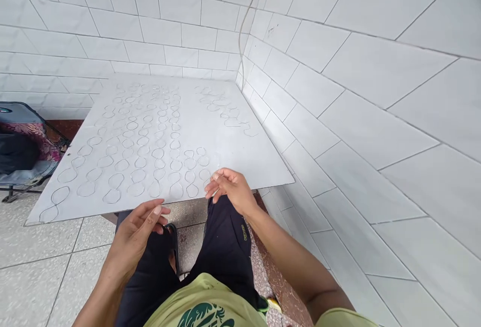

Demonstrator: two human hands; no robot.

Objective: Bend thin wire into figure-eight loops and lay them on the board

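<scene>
A large white board point(233, 159) lies in front of my knees, with many thin wire loops on it, most twisted into figure-eights. My right hand point(229, 187) is at the board's near edge, its thumb and fingers pinched close together beside a wire figure-eight point(191, 177). Whatever is between those fingertips is too fine to make out. Just off the near edge, to the left, my left hand point(145, 224) hovers with loosely curled fingers and nothing visible in it. Closest to it is another figure-eight loop point(136, 183).
Toward the back right of the board lie looser, less regular wire pieces point(235, 119). White tiled walls point(300, 79) meet behind it, with a cable point(241, 41) hanging in the corner. A folding chair point(28, 141) with dark cloth stands at the left on the speckled floor point(37, 262).
</scene>
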